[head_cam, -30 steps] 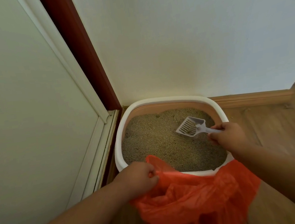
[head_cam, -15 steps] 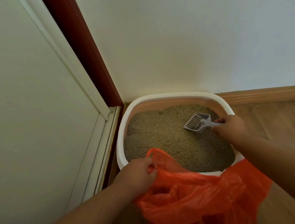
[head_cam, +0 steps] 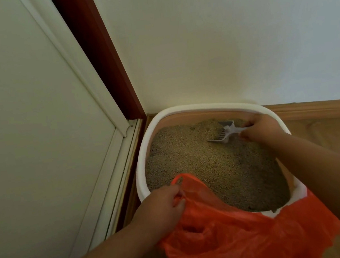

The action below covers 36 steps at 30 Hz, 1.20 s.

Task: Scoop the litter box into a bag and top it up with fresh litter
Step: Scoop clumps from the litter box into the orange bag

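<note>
The right hand (head_cam: pixel 260 127) had carried the slotted litter scoop (head_cam: pixel 224 133) from mid-box to the far right corner of the litter box (head_cam: pixel 141 171), its fingers wrapped round the handle and the blade now dug into the litter (head_cam: pixel 207 162); a fresh scoop looked under way. The left hand (head_cam: pixel 162 208) kept pinching the orange bag (head_cam: pixel 242 233) open at the near rim. Whether the scoop held a clump was hidden, and the bag's bottom was cut off.
</note>
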### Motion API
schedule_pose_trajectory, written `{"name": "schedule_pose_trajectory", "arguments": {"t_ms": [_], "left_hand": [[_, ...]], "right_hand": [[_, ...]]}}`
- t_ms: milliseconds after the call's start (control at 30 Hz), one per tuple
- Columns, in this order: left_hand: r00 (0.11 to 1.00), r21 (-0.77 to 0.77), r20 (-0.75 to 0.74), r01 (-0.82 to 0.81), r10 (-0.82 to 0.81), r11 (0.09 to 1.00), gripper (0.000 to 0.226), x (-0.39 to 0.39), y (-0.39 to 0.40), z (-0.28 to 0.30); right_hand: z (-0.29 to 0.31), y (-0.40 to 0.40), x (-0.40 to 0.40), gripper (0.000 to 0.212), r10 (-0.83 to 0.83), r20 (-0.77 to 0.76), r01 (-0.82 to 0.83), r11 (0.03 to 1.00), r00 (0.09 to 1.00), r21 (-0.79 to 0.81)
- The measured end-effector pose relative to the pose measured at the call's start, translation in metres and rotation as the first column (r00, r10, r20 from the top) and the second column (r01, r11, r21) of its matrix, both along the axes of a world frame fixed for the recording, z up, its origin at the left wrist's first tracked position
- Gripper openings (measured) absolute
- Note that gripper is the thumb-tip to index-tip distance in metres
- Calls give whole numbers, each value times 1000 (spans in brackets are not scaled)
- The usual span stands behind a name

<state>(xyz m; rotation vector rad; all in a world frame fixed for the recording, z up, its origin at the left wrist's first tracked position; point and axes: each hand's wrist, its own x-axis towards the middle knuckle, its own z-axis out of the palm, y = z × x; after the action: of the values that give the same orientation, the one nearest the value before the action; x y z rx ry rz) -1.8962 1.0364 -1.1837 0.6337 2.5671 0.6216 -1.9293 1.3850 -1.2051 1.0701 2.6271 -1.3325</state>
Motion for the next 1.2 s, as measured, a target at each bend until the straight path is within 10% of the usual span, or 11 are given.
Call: {"name": "schedule_pose_trajectory", "arguments": {"t_ms": [667, 1200], "left_hand": [[997, 1, 60, -47, 47, 999, 9, -9, -7, -9], [997, -1, 68, -38, 38, 999, 17, -9, -8, -6]], "right_hand": [[-62, -127, -37, 26, -29, -146, -25, 935, 989, -355], [-44, -83, -2, 38, -139, -199, -54, 677, 970, -734]]}}
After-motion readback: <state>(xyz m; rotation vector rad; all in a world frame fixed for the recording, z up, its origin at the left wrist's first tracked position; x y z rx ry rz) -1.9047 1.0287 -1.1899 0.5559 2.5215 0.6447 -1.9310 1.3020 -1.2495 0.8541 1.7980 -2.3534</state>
